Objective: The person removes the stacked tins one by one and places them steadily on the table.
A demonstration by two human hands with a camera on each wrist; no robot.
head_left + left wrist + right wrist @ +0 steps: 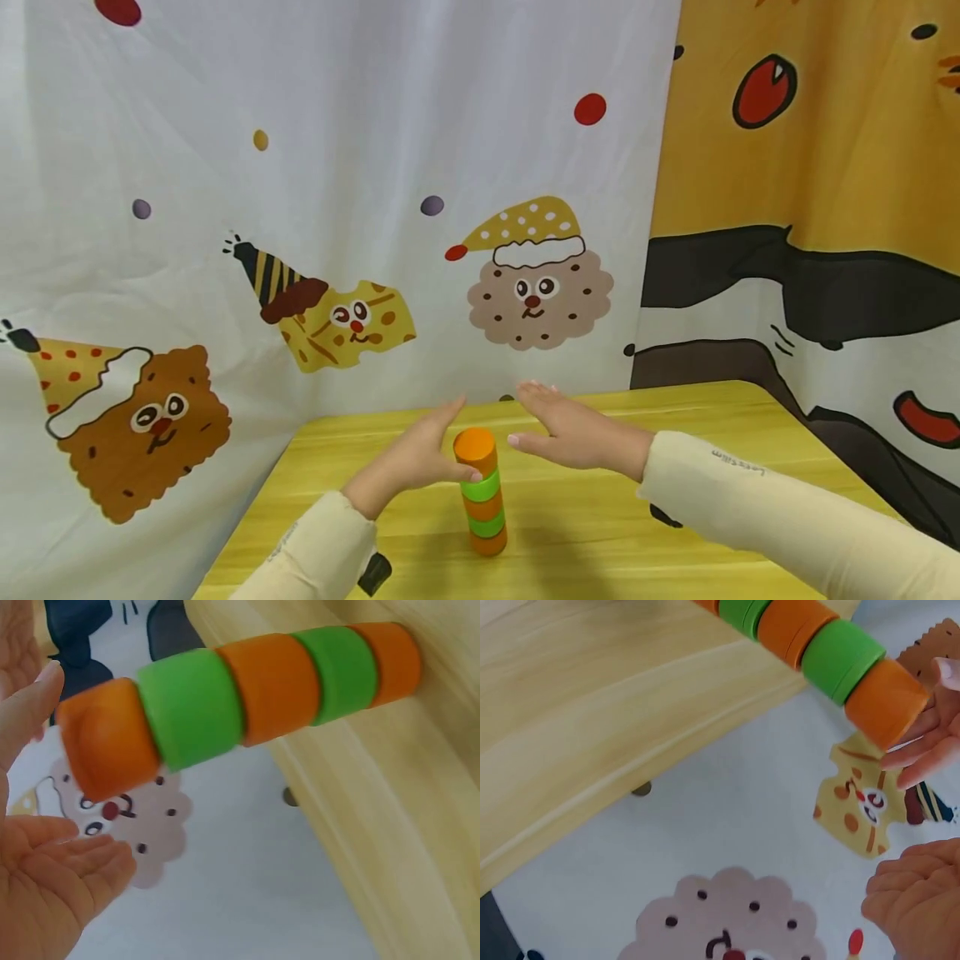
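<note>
A tower of orange and green round blocks (483,506) stands upright on the yellow wood-grain table (637,533), its colours alternating from an orange top to an orange base. Beside its upper part, on the left, is my left hand (412,457), fingers spread and thumb in front of the tower; whether it touches the blocks I cannot tell. To the right my right hand (573,429) is held apart from the tower with its fingers straight and nothing in it. In the right wrist view, the top orange block (887,703) is near the left hand's fingers (930,754).
Behind the table hangs a white curtain (360,108) printed with cartoon biscuits and cheese. An orange, black and white patterned cloth (720,183) hangs at the right. The table's far edge lies close to the curtain.
</note>
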